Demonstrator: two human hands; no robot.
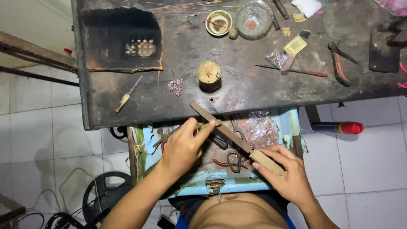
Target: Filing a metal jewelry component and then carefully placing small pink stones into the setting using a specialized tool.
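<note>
My right hand (285,174) grips the wooden handle of a long flat file (220,127), which slants up to the left toward the workbench edge. My left hand (183,146) pinches a small thin piece (210,124) against the underside of the file, fingers closed on it. Both hands hover over an open light-blue drawer (280,123) holding scissors (233,161), pliers and clear plastic wrap.
The dark workbench (254,89) carries a charred block (121,40) with small beads, a wooden stump (209,74), a small knife (128,94), loose pink beads (175,85), a bowl (218,22), a glass dish (253,18) and red-handled pliers (338,63). A red-capped can (338,127) lies on the floor tiles.
</note>
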